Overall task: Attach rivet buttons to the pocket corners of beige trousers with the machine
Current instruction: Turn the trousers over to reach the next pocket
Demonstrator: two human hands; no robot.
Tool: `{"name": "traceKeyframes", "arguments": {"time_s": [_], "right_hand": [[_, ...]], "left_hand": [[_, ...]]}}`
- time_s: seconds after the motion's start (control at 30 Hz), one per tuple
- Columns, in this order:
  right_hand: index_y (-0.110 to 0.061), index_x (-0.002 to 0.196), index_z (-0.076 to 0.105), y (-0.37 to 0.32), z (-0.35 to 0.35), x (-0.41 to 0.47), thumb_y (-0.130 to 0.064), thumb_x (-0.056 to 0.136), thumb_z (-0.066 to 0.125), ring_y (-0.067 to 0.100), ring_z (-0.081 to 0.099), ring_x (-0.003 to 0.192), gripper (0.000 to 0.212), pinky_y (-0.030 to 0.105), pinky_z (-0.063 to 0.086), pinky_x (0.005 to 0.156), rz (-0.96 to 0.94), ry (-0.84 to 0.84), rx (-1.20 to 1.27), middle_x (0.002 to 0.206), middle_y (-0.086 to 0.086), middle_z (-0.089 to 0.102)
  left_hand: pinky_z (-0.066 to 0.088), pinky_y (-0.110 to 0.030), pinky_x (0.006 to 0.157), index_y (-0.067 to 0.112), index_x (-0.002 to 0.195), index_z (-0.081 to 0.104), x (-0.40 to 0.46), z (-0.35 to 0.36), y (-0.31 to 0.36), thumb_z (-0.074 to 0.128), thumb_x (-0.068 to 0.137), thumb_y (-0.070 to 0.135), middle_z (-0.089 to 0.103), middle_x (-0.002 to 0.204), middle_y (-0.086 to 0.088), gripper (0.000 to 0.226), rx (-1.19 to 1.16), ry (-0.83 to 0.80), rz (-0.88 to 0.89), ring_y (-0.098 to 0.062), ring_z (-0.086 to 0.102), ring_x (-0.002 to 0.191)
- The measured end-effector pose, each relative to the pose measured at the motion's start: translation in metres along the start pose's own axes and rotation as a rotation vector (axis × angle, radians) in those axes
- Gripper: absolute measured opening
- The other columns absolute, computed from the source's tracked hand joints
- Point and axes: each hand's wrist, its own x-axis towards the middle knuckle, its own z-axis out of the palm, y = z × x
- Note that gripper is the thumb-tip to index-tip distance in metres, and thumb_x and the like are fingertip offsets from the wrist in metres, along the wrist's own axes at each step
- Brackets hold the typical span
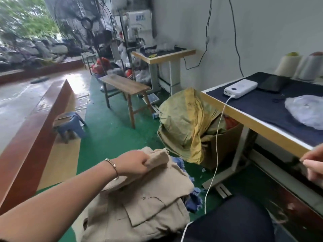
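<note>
The beige trousers [139,203] lie heaped low at the person's left, above the green floor [111,137]. The left hand [134,162] grips a fold at the pile's top. The right hand [313,165], cut off at the frame edge by the work table [244,117], seems loosely curled; whether it holds anything I cannot tell.

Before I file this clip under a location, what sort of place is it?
Most likely a small garment workshop. The left hand grips beige trousers on a pile by the green floor, thread cones stand on the worktable, and an industrial machine sits at the back.
</note>
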Motion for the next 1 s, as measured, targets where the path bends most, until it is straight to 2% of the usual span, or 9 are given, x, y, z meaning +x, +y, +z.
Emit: {"name": "traceKeyframes", "arguments": {"time_s": [0.13, 0.2, 0.3, 0.43, 0.57, 0.63, 0.7, 0.83, 1.0], "right_hand": [[-0.030, 0.084, 0.070, 0.005, -0.016, -0.007, -0.033, 0.087, 0.071, 0.027, 0.064, 0.048, 0.004, 0.025, 0.050, 0.043, -0.112, -0.053, -0.069, 0.067, 0.010, 0.069], [-0.031, 0.092, 0.069, -0.013, -0.027, -0.011, -0.075, 0.072, 0.065, 0.018, 0.066, 0.050, 0.048, 0.020, 0.051, 0.047, -0.138, -0.122, -0.143, 0.072, 0.003, 0.072], [-0.032, 0.096, 0.068, -0.052, -0.026, -0.021, -0.080, 0.070, 0.059, 0.015, 0.066, 0.052, 0.055, 0.015, 0.050, 0.052, -0.238, -0.144, -0.192, 0.074, 0.000, 0.073], [-0.041, 0.099, 0.064, -0.083, -0.018, -0.028, -0.060, 0.070, 0.066, 0.012, 0.067, 0.064, 0.035, 0.033, 0.056, 0.066, -0.350, 0.030, -0.150, 0.082, -0.005, 0.073], [-0.051, 0.145, 0.018, -0.101, -0.021, -0.054, -0.062, 0.050, 0.081, 0.006, 0.047, 0.127, 0.115, 0.035, 0.045, 0.103, -0.381, 0.235, -0.075, 0.143, -0.017, 0.040], [-0.053, 0.148, 0.006, -0.104, -0.029, -0.070, -0.068, 0.044, 0.084, 0.005, 0.037, 0.135, 0.131, 0.031, 0.035, 0.109, -0.418, 0.352, -0.135, 0.147, -0.016, 0.034], [-0.049, 0.145, 0.027, -0.104, -0.040, -0.081, -0.058, 0.049, 0.088, -0.002, 0.052, 0.118, 0.114, 0.021, 0.043, 0.098, -0.389, 0.401, -0.081, 0.129, -0.017, 0.054], [-0.025, 0.096, 0.074, -0.092, -0.054, -0.103, -0.019, 0.076, 0.079, 0.005, 0.070, 0.083, 0.021, 0.019, 0.054, 0.069, -0.282, 0.514, 0.300, 0.091, -0.004, 0.075], [-0.014, 0.090, 0.075, -0.074, -0.074, -0.142, -0.032, 0.067, 0.076, 0.020, 0.074, 0.076, 0.029, 0.027, 0.057, 0.056, -0.041, 0.834, 0.938, 0.085, 0.006, 0.077]], "left_hand": [[0.024, -0.022, 0.042, 0.021, 0.046, 0.036, -0.002, -0.074, 0.013, 0.054, 0.057, 0.003, 0.034, 0.043, 0.009, 0.028, -0.732, 0.294, -0.124, -0.012, 0.030, 0.046], [0.028, -0.017, 0.038, 0.021, 0.038, 0.042, -0.007, -0.107, 0.030, 0.049, 0.054, -0.005, 0.037, 0.039, 0.010, 0.031, -1.023, 0.429, -0.065, -0.009, 0.032, 0.042], [0.041, -0.012, 0.065, 0.016, 0.029, 0.051, -0.007, -0.151, 0.060, 0.030, 0.071, -0.023, 0.046, 0.039, 0.008, 0.061, -1.181, 0.593, 0.161, -0.008, 0.047, 0.049], [0.038, -0.034, 0.087, 0.000, 0.083, 0.057, -0.007, -0.179, 0.141, 0.047, 0.053, -0.003, 0.047, 0.081, -0.014, 0.031, -1.356, 0.119, 0.483, -0.030, 0.043, 0.079], [0.049, -0.020, 0.064, 0.005, 0.083, 0.059, 0.008, -0.171, 0.218, 0.055, 0.069, -0.010, 0.059, 0.075, -0.005, 0.020, -1.072, -0.300, 0.793, -0.013, 0.058, 0.068], [0.051, -0.018, 0.068, 0.006, 0.089, 0.062, 0.016, -0.165, 0.247, 0.056, 0.080, -0.013, 0.062, 0.079, -0.004, 0.022, -1.002, -0.430, 0.906, -0.011, 0.061, 0.072], [0.054, -0.021, 0.074, 0.002, 0.100, 0.063, 0.022, -0.162, 0.271, 0.056, 0.085, -0.009, 0.066, 0.088, -0.009, 0.020, -1.029, -0.478, 0.982, -0.013, 0.064, 0.079], [0.056, -0.031, 0.083, 0.014, 0.114, 0.071, 0.041, -0.159, 0.296, 0.075, 0.085, 0.025, 0.071, 0.112, -0.011, 0.031, -1.115, -0.350, 1.011, -0.021, 0.068, 0.100], [0.055, -0.033, 0.089, 0.027, 0.124, 0.069, 0.056, -0.114, 0.301, 0.090, 0.062, 0.051, 0.070, 0.125, -0.007, 0.070, -1.105, -0.571, 1.059, -0.026, 0.066, 0.115]]}}
